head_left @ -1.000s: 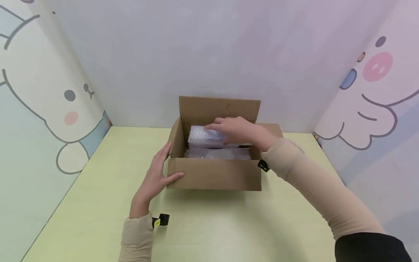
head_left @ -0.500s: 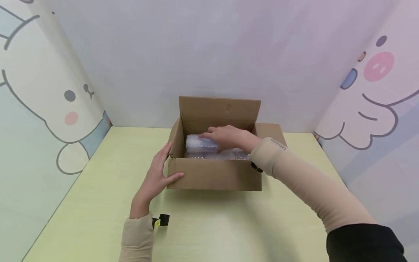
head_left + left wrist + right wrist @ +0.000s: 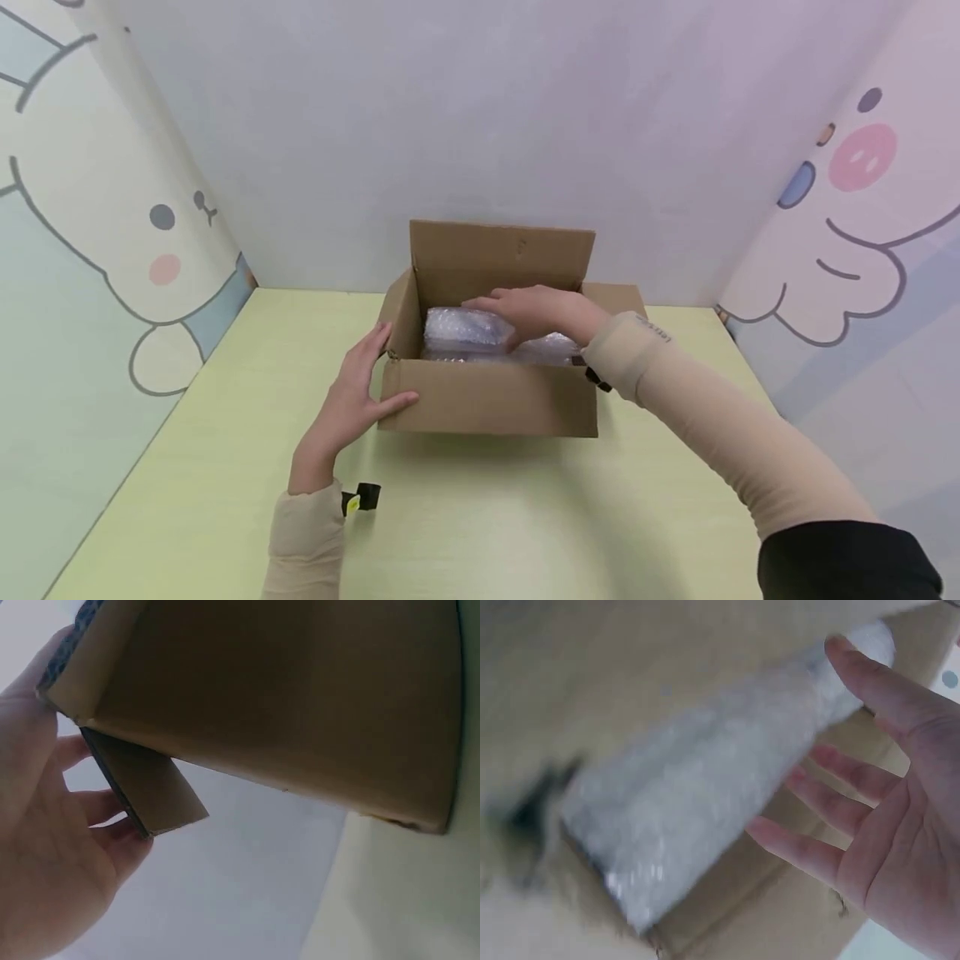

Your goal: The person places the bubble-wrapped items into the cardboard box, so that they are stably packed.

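An open cardboard box [image 3: 491, 400] stands on the table with bubble-wrapped goods inside. My left hand [image 3: 351, 404] holds its near left corner, thumb on the front flap and fingers along the left flap [image 3: 146, 784]. Inside lies a bubble-wrapped pack [image 3: 463, 327], elongated in the right wrist view; the wrap hides its contents. Over the pack is my right hand [image 3: 536, 310], its thumb above and its fingers spread beside it with gaps showing. More bubble wrap [image 3: 555, 348] shows near the front and right inside the box.
The back flap [image 3: 502, 250] stands up and the right flap [image 3: 615, 293] folds outward. Around the box is a pale yellow-green tabletop [image 3: 465, 517]. Walls with cartoon animals [image 3: 862, 158] enclose the table at the sides, and a plain wall [image 3: 480, 108] rises behind.
The bubble-wrapped pack has gone down and toward the front inside the box under my right hand. That hand has since loosened from it. My left hand stays at the corner.
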Available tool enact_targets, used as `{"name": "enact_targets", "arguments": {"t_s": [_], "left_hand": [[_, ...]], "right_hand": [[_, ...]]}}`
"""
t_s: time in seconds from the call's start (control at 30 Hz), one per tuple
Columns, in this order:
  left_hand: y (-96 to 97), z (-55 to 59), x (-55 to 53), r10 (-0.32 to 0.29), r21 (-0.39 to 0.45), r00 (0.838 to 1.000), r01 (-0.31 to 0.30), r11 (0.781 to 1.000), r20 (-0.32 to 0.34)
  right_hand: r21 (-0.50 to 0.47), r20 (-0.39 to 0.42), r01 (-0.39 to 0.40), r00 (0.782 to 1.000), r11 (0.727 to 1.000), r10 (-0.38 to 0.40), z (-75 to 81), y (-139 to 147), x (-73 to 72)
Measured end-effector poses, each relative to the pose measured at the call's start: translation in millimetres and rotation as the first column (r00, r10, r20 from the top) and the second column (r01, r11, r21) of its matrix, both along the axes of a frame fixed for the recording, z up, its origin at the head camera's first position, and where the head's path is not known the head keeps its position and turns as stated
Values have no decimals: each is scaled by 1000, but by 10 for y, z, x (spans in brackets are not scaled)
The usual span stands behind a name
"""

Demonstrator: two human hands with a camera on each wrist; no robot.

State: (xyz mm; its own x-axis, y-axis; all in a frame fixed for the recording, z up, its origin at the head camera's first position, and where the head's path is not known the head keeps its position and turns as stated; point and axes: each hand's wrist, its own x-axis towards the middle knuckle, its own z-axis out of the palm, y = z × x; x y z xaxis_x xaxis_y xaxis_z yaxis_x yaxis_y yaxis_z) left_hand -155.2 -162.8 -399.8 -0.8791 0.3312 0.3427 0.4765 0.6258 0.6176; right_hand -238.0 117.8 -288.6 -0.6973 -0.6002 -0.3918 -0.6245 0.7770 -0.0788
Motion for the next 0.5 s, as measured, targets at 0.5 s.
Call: {"name": "enact_targets", "arguments": {"t_s": [0.5], "left_hand": [[-270, 513, -81, 60, -366, 993, -94, 926, -102]], "right_hand": [[-255, -228, 22, 970, 967, -82, 262, 821, 35]]}}
